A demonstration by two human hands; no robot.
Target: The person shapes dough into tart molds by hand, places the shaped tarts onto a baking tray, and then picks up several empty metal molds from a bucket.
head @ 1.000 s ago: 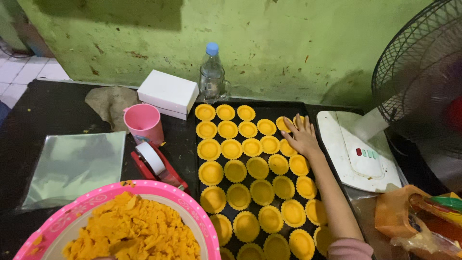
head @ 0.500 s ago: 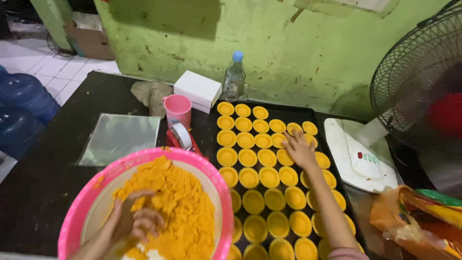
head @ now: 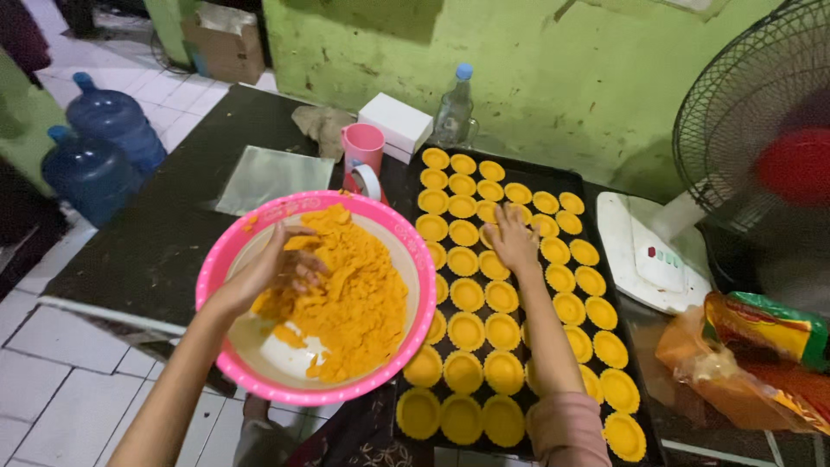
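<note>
Left hand [head: 281, 268] was inside the pink bowl [head: 226, 259], fingers [head: 304, 264] curled loosely and dug into the orange dough [head: 359, 298]. Dough filled the bowl's right half, directly under and to the right of those fingers; bare white bowl bottom showed below them, toward the wrist.

Right hand [head: 512, 242] lay palm-down on the black baking tray [head: 519, 164], fingers [head: 501, 223] slightly spread and resting flat on the yellow tart shells [head: 467, 294]. Not pinching anything. Shells sat in rows on all sides of the fingers: beyond the tips toward the wall, left toward the bowl, and along the forearm toward the person. Pink sleeve [head: 566, 428] covered the lower forearm.

Bowl rim touched or overlapped the tray's left edge; exact contact can't be told.

Beyond the left fingers, on the dark desk [head: 164, 233]: pink cup [head: 363, 147], tape roll [head: 367, 182] just in front of it, white box [head: 395, 125], clear plastic bottle w/ blue cap [head: 456, 108], clear plastic sheet [head: 272, 177].

Right of the right fingers: white fan base [head: 644, 255], fan grille [head: 761, 121] above it, orange plastic bag [head: 735, 363] nearer the person.

Far left, on the floor: two blue water jugs [head: 99, 147].
</note>
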